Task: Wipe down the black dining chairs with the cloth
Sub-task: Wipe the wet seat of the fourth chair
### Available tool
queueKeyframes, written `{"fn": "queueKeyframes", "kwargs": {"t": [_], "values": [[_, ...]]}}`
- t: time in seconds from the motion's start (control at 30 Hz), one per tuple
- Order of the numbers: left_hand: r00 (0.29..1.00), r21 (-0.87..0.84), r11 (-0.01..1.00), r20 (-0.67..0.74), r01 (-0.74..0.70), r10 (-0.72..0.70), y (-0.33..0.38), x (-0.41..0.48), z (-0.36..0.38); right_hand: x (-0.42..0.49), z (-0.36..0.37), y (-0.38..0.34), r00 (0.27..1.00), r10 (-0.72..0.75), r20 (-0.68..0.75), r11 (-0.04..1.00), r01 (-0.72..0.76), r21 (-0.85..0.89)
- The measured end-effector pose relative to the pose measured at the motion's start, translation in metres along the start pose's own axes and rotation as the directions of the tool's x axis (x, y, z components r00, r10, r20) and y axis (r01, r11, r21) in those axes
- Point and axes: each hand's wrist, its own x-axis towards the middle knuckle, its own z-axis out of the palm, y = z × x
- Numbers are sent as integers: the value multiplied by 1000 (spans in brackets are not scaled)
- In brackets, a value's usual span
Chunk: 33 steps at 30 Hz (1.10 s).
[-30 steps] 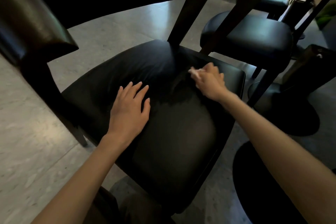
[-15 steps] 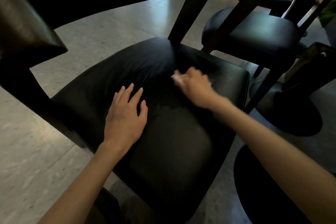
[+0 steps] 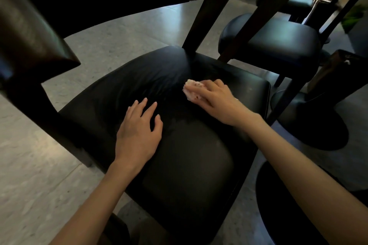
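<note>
- Right fingers (image 3: 211, 85) curl over the pale cloth (image 3: 192, 89) and press it onto the black chair seat (image 3: 189, 161); more cloth shows past them than half a second ago.
- The right hand (image 3: 219, 101) is nearer the left than a second ago.
- The left hand (image 3: 139, 133) stays flat on the seat, its fingers straight and spread, holding nothing.

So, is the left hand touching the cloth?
Apart. The head view shows the left hand flat on the seat, with bare black seat between it and the cloth under the right hand.
</note>
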Motion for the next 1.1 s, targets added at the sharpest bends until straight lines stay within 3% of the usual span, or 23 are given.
{"fn": "queueKeyframes", "kwargs": {"t": [0.2,0.27,0.37,0.43,0.5,0.63,0.73,0.83,0.97,1.1], "values": [[1000,-17,1000,-18,-15,15,-1,-2,0,1,1,28,997,4,-78,999,-7,-34],[1000,-16,1000,-19,-17,17,-1,-1,0,6,0,34,993,65,-99,997,-68,-26],[1000,-11,1000,-11,-20,20,-3,-1,1,12,-3,70,929,320,-184,943,-331,-29],[1000,-10,1000,-8,-10,10,-3,-1,1,15,-5,94,822,534,-197,843,-535,50],[1000,-9,1000,-11,-3,3,-3,0,1,19,-3,102,751,639,-166,769,-616,172],[1000,-6,1000,-12,2,-2,-1,0,0,15,7,95,837,546,-42,838,-546,13],[1000,-12,1000,-6,2,-2,-1,0,0,12,4,98,839,543,-19,840,-543,10],[1000,-19,1000,-2,-2,2,-1,0,0,17,4,97,830,552,-77,830,-556,-48],[1000,-31,1000,4,-7,8,-3,0,-1,16,4,94,861,450,-236,829,-502,-249],[1000,-33,999,-5,-11,11,-3,0,-1,13,-3,93,894,366,-258,866,-429,-256]]}}
